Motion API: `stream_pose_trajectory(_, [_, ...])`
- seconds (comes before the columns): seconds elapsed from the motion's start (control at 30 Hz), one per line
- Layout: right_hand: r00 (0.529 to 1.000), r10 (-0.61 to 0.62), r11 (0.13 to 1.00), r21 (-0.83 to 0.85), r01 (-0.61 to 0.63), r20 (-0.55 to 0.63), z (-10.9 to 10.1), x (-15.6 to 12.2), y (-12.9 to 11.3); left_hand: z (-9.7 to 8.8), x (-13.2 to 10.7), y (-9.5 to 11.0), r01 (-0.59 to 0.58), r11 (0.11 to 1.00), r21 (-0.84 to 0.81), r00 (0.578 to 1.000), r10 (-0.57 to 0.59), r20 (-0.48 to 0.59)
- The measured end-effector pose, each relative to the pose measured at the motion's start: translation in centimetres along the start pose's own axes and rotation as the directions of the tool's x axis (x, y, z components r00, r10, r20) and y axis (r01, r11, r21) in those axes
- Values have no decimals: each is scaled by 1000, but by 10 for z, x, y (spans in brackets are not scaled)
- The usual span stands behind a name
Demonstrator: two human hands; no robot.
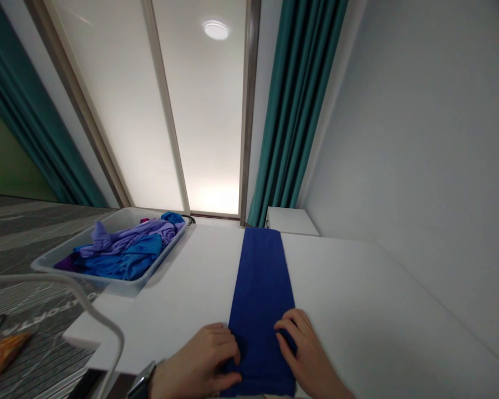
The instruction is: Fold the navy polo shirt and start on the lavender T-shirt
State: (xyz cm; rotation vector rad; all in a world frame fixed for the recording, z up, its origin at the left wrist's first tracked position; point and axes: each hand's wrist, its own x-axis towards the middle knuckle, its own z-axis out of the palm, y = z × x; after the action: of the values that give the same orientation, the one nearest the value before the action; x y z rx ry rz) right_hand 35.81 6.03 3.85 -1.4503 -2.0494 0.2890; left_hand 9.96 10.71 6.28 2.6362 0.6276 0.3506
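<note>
A dark blue cloth point(261, 282) lies folded into a long narrow strip on the white table point(357, 299), running from the near edge to the far edge. My left hand point(202, 363) is closed on the strip's near left edge, fingers curled over the fabric. My right hand point(303, 352) rests on the near right edge, fingers bent and pinching the cloth. A watch sits on my left wrist point(143, 382).
A grey tray point(116, 285) holding crumpled purple and blue clothes point(125, 249) stands at the table's far left. A small white box point(293, 220) sits behind the table by teal curtains point(293, 111). A white cable point(87, 305) loops at left over patterned floor.
</note>
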Motion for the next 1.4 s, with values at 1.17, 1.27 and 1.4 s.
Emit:
stream_pose_trajectory(1.17, [907, -421, 894, -168, 415, 0, 23, -28, 4, -6, -4, 23, -80, 997, -23, 994, 79, -70])
stream_pose_trajectory(1.27, [968, -221, 974, -31, 226, 117, 5, -19, -4, -9, 3, 20, 48, 983, -179, 993, -66, -99])
stream_pose_trajectory(1.4, [950, 42, 988, 126, -86, 311, -23, -5, -16, -18, 14, 23, 181, 920, -347, 976, -213, -55])
